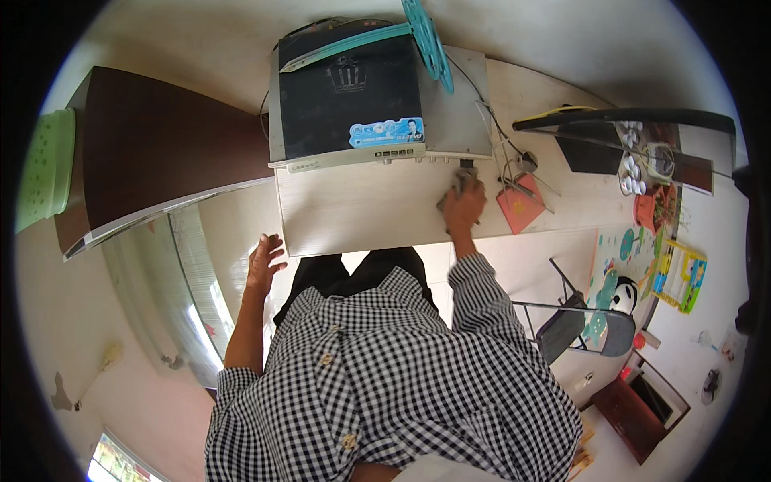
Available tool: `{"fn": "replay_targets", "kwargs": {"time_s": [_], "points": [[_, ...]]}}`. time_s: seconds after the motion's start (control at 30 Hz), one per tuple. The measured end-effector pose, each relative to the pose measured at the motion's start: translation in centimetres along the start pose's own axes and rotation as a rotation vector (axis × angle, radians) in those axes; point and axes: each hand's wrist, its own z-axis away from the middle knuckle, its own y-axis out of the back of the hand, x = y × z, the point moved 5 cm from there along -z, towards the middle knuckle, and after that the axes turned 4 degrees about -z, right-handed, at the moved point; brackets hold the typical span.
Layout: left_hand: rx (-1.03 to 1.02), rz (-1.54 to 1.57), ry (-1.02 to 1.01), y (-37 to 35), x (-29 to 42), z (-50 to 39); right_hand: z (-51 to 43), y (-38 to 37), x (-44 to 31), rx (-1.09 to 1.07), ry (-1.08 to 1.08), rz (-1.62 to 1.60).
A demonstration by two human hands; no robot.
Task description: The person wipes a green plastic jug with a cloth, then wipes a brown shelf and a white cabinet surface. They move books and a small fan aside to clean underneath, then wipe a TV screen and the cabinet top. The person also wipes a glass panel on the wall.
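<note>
My right hand (467, 202) presses a crumpled grey cloth (464, 179) onto the pale top of a low cabinet (361, 208). It is near the front right corner of a disc player (346, 102), which has a black top panel and a blue sticker. A teal plastic piece (429, 45) with a long blade-like bar lies across the player. To the right of this hand is a red envelope or booklet (519, 205), with thin metal rods and a cable crossing it. My left hand (262, 262) hangs empty, fingers apart, just off the cabinet's left edge.
A dark brown cabinet (162, 150) bearing a green bin (48, 169) stands at left. A flat television (626, 120), seen nearly edge-on, a tray of small white cups (631, 159) and a potted plant (656, 208) are at right. A folding chair (563, 325) stands below them.
</note>
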Motion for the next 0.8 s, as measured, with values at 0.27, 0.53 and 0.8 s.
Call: {"fn": "replay_targets", "kwargs": {"time_s": [0.27,0.53,0.8], "points": [[0.025,-0.033,-0.032,8.5,-2.6,4.6,9.9,-8.5,-20.4,-0.038,0.262,0.083],[0.091,-0.041,0.033,12.1,-4.2,6.3,22.4,-11.5,-31.2,-1.158,0.040,-1.189],[0.057,-0.078,0.098,6.9,-5.3,6.3,13.9,-7.2,-18.4,-1.268,-0.600,-1.960]]}}
